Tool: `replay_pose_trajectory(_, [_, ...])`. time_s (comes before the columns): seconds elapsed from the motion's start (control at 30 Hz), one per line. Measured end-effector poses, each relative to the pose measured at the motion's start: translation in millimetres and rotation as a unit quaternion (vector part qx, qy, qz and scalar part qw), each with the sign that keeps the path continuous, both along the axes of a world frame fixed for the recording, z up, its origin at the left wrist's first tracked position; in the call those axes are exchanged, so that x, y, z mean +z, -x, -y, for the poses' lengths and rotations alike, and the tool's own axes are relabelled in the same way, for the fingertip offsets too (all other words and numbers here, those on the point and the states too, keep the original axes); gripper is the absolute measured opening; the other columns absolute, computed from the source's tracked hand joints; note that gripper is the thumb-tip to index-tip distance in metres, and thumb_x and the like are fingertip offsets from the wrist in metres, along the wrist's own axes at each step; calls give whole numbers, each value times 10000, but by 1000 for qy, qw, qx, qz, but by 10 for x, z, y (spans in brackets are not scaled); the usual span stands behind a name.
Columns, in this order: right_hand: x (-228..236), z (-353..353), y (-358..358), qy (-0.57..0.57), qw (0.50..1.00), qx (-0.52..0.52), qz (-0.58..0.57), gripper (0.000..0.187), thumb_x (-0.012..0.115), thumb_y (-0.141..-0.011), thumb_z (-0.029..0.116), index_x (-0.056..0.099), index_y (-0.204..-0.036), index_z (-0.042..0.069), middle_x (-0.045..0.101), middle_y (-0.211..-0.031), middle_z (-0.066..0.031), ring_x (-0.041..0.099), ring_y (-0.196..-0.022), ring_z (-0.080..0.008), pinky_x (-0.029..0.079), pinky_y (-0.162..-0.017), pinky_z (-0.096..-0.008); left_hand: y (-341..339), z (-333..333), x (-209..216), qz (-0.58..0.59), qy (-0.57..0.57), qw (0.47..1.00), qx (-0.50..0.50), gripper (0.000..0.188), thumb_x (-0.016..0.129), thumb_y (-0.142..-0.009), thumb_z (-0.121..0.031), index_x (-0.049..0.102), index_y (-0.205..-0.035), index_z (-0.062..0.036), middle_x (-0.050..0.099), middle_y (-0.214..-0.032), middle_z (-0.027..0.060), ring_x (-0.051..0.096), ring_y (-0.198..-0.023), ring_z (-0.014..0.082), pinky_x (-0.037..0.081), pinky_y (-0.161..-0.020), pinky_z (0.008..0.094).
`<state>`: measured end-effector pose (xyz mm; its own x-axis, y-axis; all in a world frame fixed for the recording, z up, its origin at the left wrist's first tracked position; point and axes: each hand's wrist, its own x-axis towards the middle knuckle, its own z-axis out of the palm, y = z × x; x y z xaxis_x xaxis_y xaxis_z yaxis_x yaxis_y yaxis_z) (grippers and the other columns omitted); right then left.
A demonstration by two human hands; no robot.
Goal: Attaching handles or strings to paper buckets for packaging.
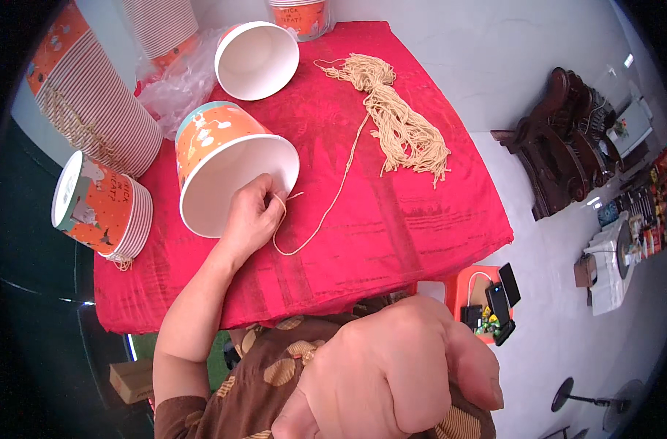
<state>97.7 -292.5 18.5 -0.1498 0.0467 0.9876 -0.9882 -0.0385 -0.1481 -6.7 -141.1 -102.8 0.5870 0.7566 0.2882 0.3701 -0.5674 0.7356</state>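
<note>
While the right hand [392,373] hung closest to the camera as a closed fist over the brown patterned garment [275,366], fingers curled tight and holding nothing visible, the left hand [251,216] reached onto the desk [392,219], which was covered by a red cloth. Its fingers [264,192] were pressed together, pinching a tan string [326,212] at the rim of an orange paper cup [227,168] that lay on its side, its white inside facing the person. The string looped beside the hand and ran up across the cloth to a bundle of tan strings [399,121] lying further back. Left of the held cup, a short stack of orange printed cups [103,205] lay on its side at the desk's edge, and a much taller stack [92,95] leaned behind it. Beyond stood another cup [257,58], tipped with its white opening showing, beside crumpled clear plastic [172,84]. Past the desk the pale floor [509,73] carried a small orange stool [483,296] with dark gadgets, and carved dark wooden furniture [567,139] stood to the right.
</note>
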Motion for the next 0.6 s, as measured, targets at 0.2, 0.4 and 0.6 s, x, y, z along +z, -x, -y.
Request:
replay_pose_trajectory(0.2, [76, -8, 20, 4, 1000, -19, -11, 562, 597, -936, 416, 358, -550, 86, 345, -540, -43, 348, -413, -231, 389, -605, -440, 9, 25, 27, -5, 16, 1000, 3, 131, 602, -875, -92, 571, -804, 14, 569, -667, 133, 549, -614, 203, 446, -582, 370])
replay_pose_trajectory(0.4, [67, 23, -4, 10, 1000, -6, 21, 560, 590, -928, 421, 349, -547, 90, 319, -530, -45, 328, -418, -242, 364, -629, -431, 1, 33, 53, 8, 16, 1000, 0, 126, 598, -878, -86, 573, -809, 17, 565, -665, 129, 540, -609, 195, 441, -577, 365])
replay_pose_trajectory(0.6, [91, -15, -39, 21, 999, -5, 36, 560, 602, -911, 422, 340, -537, 98, 321, -515, -47, 328, -419, -240, 342, -608, -423, -16, -8, 7, 20, 16, 1000, -6, 122, 597, -880, -82, 574, -816, 19, 559, -660, 127, 530, -607, 181, 438, -572, 358])
